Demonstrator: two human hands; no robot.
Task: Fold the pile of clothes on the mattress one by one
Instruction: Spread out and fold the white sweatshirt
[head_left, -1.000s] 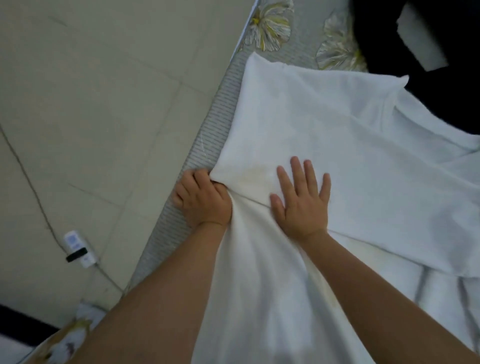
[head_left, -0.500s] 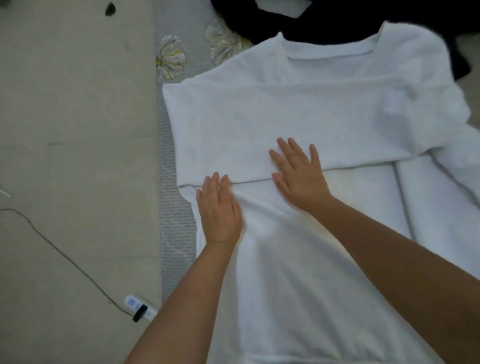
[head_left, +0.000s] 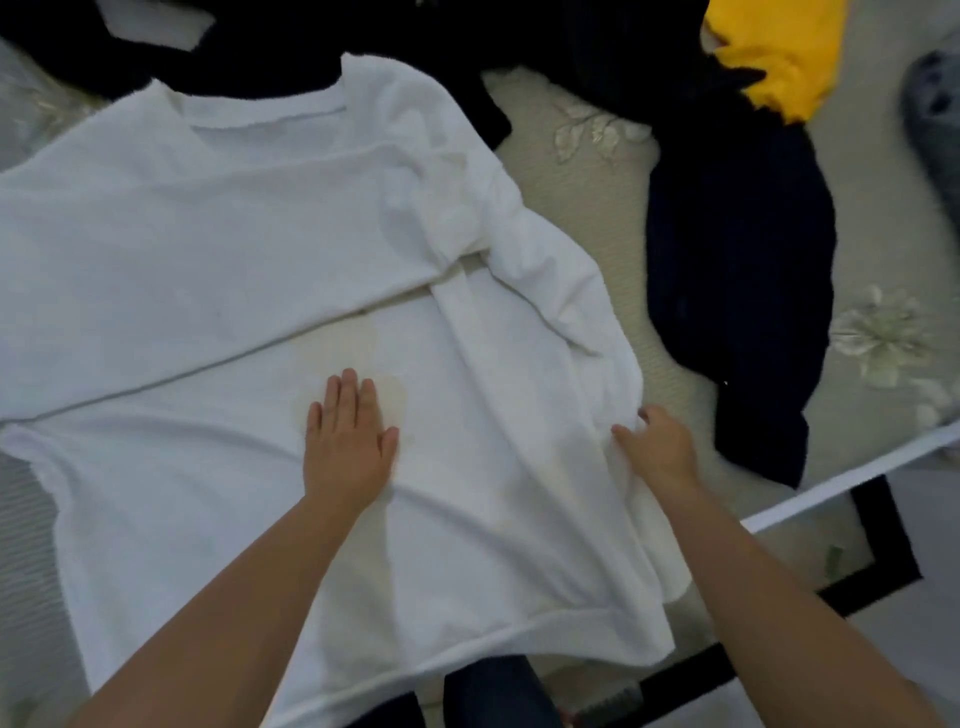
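Note:
A white long-sleeved shirt (head_left: 218, 249) lies spread on the mattress (head_left: 587, 171), neck away from me. One sleeve is folded straight across its chest. My left hand (head_left: 345, 441) presses flat on the shirt's middle, over a faint yellowish stain. My right hand (head_left: 657, 447) is at the shirt's right side edge, fingers curled into the bunched fabric there. The other sleeve lies crumpled along that right side.
Dark clothes (head_left: 737, 270) lie to the right and across the back (head_left: 270, 47). A yellow garment (head_left: 784, 52) sits at the far right back. The mattress's white edge (head_left: 841, 483) runs along the right, with a black frame beyond it.
My view has swung right across the shirt. My right hand left the folded sleeve and went to the shirt's right edge. My left hand slid to the shirt's middle.

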